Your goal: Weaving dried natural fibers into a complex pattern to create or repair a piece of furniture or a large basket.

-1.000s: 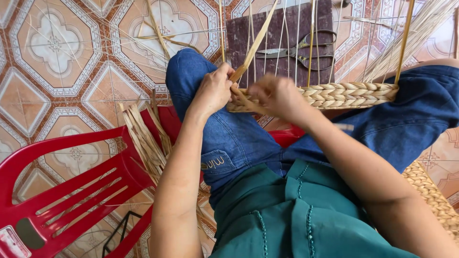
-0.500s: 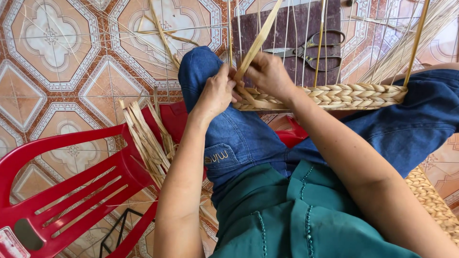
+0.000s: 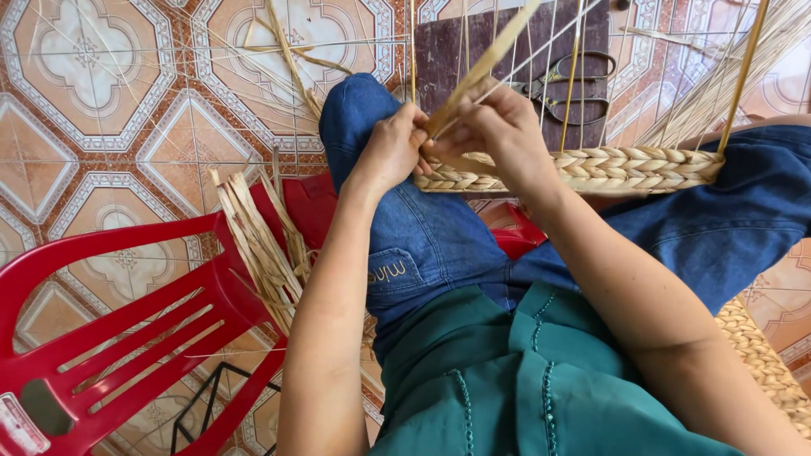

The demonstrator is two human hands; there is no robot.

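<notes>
Braided straw band lying across both knees, both hands working its left end.
Tiled floor is showing under everything; red plastic chair is sitting at lower left with a bundle of flat straw strips resting on its edge. Blue jeans and green top are filling the centre. Dark board is lying on the floor past the knees, scissors on it. Right hand is pinching a loose flat straw strip that is rising from the braid, fingers closed on it. Left hand is clamping the braid end, fingers curled shut.
</notes>
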